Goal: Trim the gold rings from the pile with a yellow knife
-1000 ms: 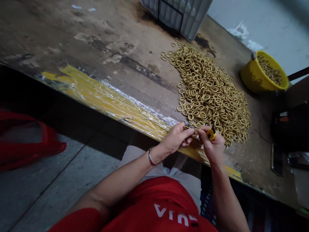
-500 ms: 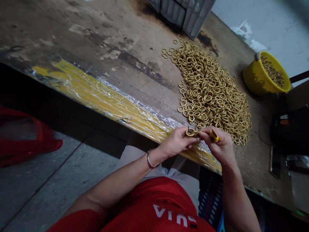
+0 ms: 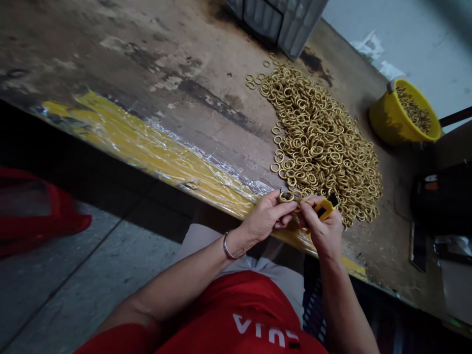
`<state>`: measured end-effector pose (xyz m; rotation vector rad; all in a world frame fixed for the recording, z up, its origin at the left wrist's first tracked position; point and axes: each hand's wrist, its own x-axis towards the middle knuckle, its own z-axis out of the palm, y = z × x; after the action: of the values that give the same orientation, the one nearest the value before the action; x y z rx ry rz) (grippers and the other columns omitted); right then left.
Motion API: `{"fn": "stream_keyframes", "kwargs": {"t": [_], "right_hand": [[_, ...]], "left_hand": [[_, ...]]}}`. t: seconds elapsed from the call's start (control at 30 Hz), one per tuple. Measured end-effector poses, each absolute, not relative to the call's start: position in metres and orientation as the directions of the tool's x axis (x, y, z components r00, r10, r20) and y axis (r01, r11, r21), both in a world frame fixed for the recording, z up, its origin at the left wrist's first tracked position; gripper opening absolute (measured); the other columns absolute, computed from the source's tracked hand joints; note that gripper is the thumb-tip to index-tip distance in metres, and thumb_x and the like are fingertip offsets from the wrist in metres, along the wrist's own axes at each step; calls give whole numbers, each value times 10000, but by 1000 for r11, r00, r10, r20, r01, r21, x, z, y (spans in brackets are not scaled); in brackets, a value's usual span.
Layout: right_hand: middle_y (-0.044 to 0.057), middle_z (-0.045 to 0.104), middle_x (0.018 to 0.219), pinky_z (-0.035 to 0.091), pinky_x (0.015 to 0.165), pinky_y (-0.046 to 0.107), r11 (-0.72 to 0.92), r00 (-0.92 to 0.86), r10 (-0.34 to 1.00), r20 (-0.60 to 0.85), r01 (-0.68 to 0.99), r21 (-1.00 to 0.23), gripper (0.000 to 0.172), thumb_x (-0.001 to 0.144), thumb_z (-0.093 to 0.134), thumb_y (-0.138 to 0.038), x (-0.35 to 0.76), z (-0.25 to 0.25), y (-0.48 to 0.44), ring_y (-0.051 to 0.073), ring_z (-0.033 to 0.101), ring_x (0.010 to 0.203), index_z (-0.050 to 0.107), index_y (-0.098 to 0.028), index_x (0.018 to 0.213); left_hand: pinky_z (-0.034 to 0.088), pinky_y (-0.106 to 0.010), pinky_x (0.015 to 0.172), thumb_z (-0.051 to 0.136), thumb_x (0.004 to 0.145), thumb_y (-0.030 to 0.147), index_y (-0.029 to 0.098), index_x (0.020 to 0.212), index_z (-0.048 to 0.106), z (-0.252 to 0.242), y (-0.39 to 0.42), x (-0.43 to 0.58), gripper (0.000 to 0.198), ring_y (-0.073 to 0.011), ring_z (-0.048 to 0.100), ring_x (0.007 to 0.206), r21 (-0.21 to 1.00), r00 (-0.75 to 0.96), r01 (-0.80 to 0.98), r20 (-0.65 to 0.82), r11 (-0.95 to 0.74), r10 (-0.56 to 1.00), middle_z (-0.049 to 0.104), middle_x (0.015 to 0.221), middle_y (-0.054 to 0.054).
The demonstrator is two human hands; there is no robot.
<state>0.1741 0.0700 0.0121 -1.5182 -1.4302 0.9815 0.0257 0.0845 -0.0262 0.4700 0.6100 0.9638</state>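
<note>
My left hand (image 3: 266, 216) is closed around a few brass-coloured rings (image 3: 287, 196), pinched between thumb and fingers at the table's front edge. Close beside it on the right, my right hand (image 3: 326, 233) is closed on a yellow utility knife (image 3: 324, 209) with a black end, which sticks up between thumb and forefinger. The right fingertips meet the rings at the left thumb; what exactly they touch there is hidden. Just beyond both hands spreads a large heap of the same rings (image 3: 324, 142).
A yellow bucket (image 3: 383, 118) of small metal pieces stands at the back right. Behind the heap is a grey crate (image 3: 276, 22). Yellow sheet under clear film (image 3: 155, 152) covers the front edge of the table (image 3: 221, 118). A phone-like slab (image 3: 418, 248) lies at right.
My right hand has turned and shifted slightly left, so more of the yellow knife and its black end shows. The rings in my left hand have tilted a little.
</note>
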Motion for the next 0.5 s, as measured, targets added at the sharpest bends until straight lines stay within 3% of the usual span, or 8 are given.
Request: {"fn": "stream_keyframes", "kwargs": {"t": [0.17, 0.37, 0.5], "right_hand": [[-51, 562, 585, 426, 520, 231, -116, 176, 982, -68, 282, -952, 310, 897, 668, -485, 165, 3, 69, 107, 517, 517, 594, -209, 776], [-93, 478, 515, 385, 431, 203, -225, 286, 923, -257, -140, -964, 339, 804, 739, -475, 143, -13, 78, 77, 427, 415, 518, -224, 751], [-92, 438, 461, 345, 373, 202, -332, 243, 881, -405, -291, -897, 383, 712, 758, -498, 142, -11, 87, 72, 377, 371, 490, -226, 676]], "left_hand": [[276, -160, 424, 749, 774, 356, 183, 866, 540, -26, 79, 30, 286, -44, 432, 472, 651, 343, -637, -241, 413, 908, 552, 633, 61], [382, -180, 492, 713, 835, 387, 193, 873, 551, -30, 72, 37, 255, -70, 478, 500, 703, 220, -638, -224, 314, 950, 537, 585, 67], [473, -211, 575, 733, 811, 366, 188, 928, 603, -28, 73, 40, 249, -106, 589, 588, 768, 153, -577, -230, 276, 961, 614, 666, 33]]}}
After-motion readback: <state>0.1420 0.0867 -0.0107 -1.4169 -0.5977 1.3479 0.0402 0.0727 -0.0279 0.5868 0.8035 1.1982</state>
